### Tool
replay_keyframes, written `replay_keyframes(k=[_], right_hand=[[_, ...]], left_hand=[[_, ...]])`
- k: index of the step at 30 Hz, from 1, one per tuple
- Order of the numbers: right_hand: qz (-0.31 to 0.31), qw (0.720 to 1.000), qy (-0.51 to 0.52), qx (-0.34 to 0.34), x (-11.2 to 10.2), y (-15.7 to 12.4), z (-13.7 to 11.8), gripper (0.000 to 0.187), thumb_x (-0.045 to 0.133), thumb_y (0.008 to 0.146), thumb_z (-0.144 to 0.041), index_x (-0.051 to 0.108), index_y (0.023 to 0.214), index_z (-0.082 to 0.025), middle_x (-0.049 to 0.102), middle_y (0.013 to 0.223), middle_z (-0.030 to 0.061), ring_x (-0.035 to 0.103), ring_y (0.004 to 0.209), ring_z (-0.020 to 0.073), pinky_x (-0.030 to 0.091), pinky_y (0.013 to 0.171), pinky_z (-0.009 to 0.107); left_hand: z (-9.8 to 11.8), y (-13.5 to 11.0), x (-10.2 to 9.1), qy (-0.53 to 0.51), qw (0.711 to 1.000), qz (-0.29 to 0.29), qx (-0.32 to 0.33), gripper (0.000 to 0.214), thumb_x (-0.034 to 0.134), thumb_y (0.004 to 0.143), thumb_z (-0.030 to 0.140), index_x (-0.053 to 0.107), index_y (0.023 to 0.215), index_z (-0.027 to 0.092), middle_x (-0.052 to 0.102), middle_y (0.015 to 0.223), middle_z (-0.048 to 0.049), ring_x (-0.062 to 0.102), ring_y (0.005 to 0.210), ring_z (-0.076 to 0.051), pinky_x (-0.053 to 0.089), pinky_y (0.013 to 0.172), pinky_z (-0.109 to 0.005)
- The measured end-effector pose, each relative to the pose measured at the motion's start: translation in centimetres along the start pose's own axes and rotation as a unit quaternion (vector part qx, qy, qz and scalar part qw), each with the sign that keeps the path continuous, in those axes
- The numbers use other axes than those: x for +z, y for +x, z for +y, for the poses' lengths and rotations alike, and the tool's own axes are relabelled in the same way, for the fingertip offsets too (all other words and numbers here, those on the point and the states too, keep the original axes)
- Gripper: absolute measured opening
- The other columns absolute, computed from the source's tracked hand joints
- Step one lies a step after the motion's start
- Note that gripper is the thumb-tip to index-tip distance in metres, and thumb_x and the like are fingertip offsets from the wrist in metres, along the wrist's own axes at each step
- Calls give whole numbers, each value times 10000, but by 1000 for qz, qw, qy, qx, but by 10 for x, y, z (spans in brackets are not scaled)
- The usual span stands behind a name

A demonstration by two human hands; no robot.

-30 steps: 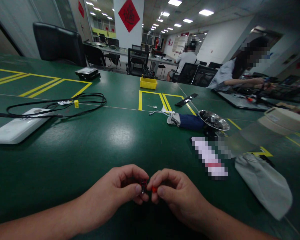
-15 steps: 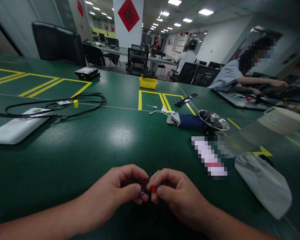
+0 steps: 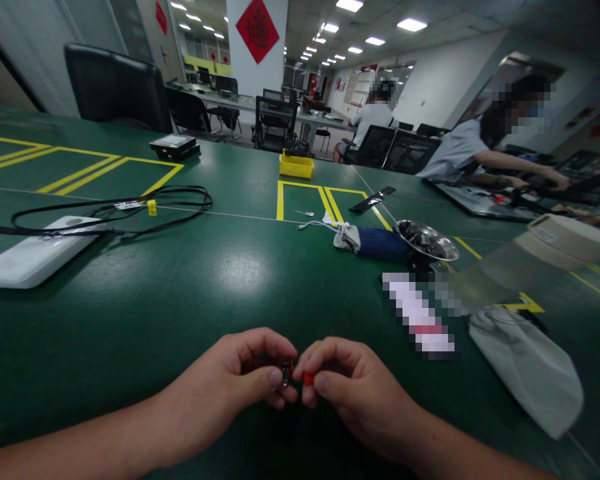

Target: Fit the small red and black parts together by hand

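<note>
Both my hands meet low at the middle of the green table (image 3: 190, 280). My left hand (image 3: 240, 383) is closed, its thumb and fingers pinching a small dark part (image 3: 285, 371). My right hand (image 3: 347, 387) is closed too, pinching a small red part (image 3: 308, 379) right beside the dark one. The two parts touch or nearly touch between my fingertips. Most of each part is hidden by my fingers.
A white flat device (image 3: 33, 257) and a looped black cable (image 3: 130, 203) lie at left. A metal bowl (image 3: 427, 241), a blue-and-white pouch (image 3: 375, 241) and a grey cloth bag (image 3: 530, 370) sit at right. A yellow bin (image 3: 296, 165) stands farther back. Two people sit at the far right.
My hands have stayed in place with the small parts pinched. The seated person at the far right has moved an arm across their bench.
</note>
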State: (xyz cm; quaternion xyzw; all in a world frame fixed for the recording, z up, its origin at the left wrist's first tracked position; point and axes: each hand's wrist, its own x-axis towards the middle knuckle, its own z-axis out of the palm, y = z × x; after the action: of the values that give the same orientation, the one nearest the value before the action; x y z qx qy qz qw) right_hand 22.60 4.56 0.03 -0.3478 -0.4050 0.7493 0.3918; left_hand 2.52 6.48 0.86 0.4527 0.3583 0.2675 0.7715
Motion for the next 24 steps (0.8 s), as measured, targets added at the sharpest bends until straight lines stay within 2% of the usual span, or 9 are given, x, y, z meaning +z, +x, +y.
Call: replay_keyframes(k=[12,24], right_hand=[[5,1000,1,-1,-1,-1,1,100,654,757,-163,654,855,-142,663,828,54,616,705,129,477,681,277],[12,1000,-4,6,0,-1,0,107,673,750,-174,657,849,-138,662,816,53,615,688,124,474,676,268]], left_hand=[[2,-1,0,-12,1000,-3,-6,267,629,747,260,607,983,139,642,911,-77,615,831,-194,473,767,-347],[2,-1,1,-7,1000,6,-2,232,624,760,260,604,958,141,644,896,-68,616,816,-187,479,742,-325]])
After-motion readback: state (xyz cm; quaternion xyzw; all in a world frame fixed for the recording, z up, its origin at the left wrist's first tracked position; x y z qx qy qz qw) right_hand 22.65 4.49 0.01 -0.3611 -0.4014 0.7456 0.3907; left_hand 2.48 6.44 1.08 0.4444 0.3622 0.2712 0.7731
